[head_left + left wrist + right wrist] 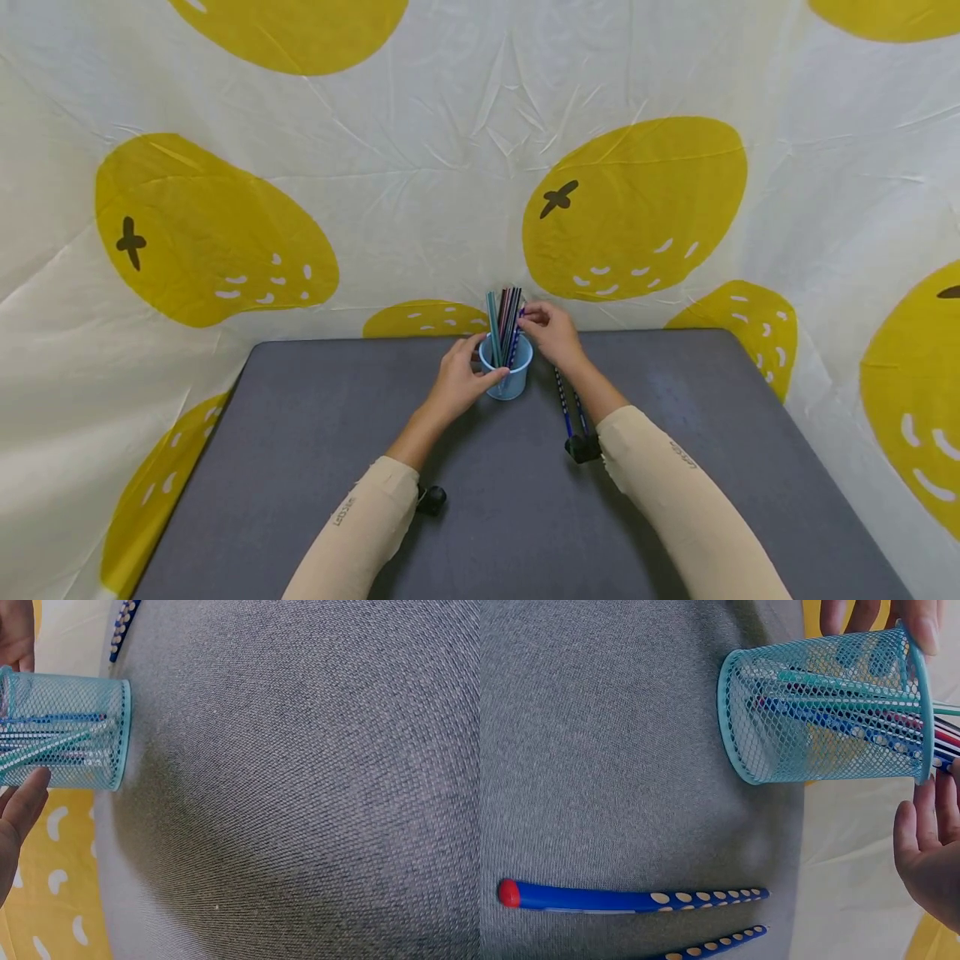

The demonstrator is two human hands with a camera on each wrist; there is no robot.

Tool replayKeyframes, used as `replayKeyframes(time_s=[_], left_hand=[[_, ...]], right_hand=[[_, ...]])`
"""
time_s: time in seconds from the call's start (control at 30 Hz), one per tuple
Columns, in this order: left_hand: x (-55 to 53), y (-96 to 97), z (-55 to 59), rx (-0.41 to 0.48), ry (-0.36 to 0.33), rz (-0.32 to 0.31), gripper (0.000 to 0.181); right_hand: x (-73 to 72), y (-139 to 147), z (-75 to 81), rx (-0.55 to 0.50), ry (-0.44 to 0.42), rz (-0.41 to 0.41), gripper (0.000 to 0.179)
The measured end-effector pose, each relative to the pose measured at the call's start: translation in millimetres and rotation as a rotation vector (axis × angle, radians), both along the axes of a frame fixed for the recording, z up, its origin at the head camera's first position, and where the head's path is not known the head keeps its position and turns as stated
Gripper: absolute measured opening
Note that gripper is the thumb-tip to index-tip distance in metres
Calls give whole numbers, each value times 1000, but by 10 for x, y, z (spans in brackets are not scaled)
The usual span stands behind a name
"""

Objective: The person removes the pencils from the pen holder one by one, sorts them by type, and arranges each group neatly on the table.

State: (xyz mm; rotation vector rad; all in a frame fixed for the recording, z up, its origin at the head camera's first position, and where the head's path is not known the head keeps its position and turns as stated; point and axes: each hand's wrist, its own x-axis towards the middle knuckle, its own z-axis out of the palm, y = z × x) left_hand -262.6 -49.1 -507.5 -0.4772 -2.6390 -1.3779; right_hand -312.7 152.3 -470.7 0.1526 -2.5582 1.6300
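Note:
A light-blue mesh pencil cup (513, 387) stands upright near the table's back edge, holding several pencils (504, 312) in green, dark and striped colours. My left hand (459, 379) holds the cup from its left side, thumb at the near rim. At the right rim, my right hand (553, 335) pinches the upper part of a blue pencil with pale oval spots (832, 721); its lower end is inside the cup, seen through the mesh. Two more blue spotted pencils lie on the table below my right wrist: one with a red end (592, 898), the other (712, 949) partly out of frame.
The dark grey table (315, 467) reaches back to a white cloth (420, 225) printed with yellow fruit shapes. Black wrist-worn cameras (582, 448) sit under both forearms, the right one close to the lying pencils.

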Motion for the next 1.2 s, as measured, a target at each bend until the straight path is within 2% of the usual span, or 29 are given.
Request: replayKeyframes(time_s=[0.17, 0.43, 0.63, 0.9, 1.03, 1.2], left_hand=[[-14, 7, 2, 7, -13, 9, 77], [-12, 1, 24, 1, -26, 20, 76], [-4, -4, 24, 1, -30, 31, 75], [-4, -9, 26, 8, -54, 24, 76], [-5, -17, 27, 2, -59, 26, 76], [-20, -23, 21, 5, -60, 24, 76]], right_hand=[[11, 37, 82, -50, 26, -1, 29], [17, 142, 377, -281, 43, 74, 31], [21, 230, 657, -340, 92, 98, 32], [51, 472, 989, -361, 214, 94, 31], [67, 621, 1065, -395, 228, 71, 29], [93, 785, 1063, -432, 232, 37, 33]])
